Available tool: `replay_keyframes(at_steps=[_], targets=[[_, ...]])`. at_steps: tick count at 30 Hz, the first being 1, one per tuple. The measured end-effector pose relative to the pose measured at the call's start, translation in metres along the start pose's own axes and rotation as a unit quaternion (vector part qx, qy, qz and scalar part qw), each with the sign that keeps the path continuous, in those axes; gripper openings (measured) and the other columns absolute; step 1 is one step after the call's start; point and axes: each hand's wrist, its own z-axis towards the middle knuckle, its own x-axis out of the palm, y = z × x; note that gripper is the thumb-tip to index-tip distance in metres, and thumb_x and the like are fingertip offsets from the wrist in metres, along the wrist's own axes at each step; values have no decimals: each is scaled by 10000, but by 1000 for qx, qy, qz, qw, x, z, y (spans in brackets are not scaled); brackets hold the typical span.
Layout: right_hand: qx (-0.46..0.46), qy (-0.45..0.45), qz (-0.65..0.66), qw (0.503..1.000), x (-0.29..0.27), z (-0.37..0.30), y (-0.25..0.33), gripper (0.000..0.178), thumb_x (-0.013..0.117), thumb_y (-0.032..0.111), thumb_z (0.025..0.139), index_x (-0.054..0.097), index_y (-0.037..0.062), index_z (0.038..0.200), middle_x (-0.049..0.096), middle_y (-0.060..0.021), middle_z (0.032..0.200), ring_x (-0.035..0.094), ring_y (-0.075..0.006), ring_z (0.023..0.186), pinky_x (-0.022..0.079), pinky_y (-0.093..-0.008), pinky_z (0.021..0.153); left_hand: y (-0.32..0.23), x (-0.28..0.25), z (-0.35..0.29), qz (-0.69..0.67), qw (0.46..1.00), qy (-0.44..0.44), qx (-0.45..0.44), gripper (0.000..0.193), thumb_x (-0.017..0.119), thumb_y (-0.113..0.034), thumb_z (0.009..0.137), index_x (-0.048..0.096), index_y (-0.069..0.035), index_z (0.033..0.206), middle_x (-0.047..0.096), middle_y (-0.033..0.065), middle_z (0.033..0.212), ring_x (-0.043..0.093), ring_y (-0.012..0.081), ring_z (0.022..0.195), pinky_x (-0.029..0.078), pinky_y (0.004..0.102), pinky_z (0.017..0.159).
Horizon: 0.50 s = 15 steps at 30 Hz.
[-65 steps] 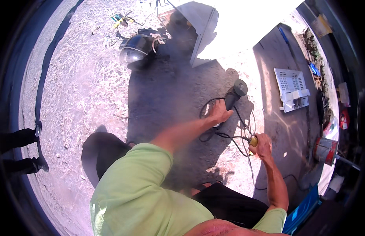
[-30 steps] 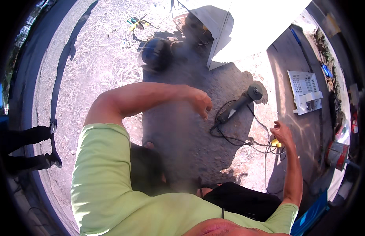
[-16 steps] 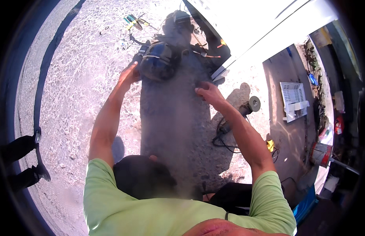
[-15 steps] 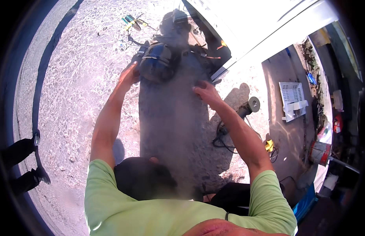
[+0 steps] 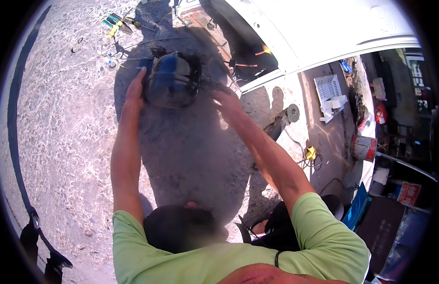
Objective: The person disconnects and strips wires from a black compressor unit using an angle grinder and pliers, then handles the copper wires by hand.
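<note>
A black, rounded compressor with a glossy top sits on the rough concrete floor between my two hands. My left hand grips its left side, the fingertips at a dark flat foot. Close to its right side, my right hand has its fingers turned toward the compressor; shadow and blur hide whether they touch it. Dusty haze hangs over the near side, where my shadow falls. Beyond stands a large white appliance cabinet, with a dark opening beside the compressor.
Pliers and other hand tools lie at the far left. On the right are an angle grinder with its cord, a yellow object, a white slotted plastic basket and a red-and-grey can. Black cloth-covered legs show near me.
The view has turned and shifted, so the tools and grinder sit farther left. My right hand has come slightly closer to the compressor, while my left hand stays at its side.
</note>
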Motion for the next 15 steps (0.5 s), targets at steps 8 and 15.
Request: replay_keyframes(at_steps=[8,15], targets=[[-67,-51,-56,995,5,7,-18,584,686,49,922,492,-18,1470,673,-114,1232,682,-193,1060,553,-313,845,7,-7,17,23,999,-35,-9,487,663,-434,989,668,-47,1286,721,106,1209,701,237,1055,563,393,950],[-114,-68,-94,987,12,2,-6,570,690,38,886,520,-38,1425,688,-108,1246,672,-173,1087,535,-287,876,11,-5,-8,-72,997,3,11,434,642,-399,1000,682,-55,1261,724,104,1208,703,241,1066,570,397,954]])
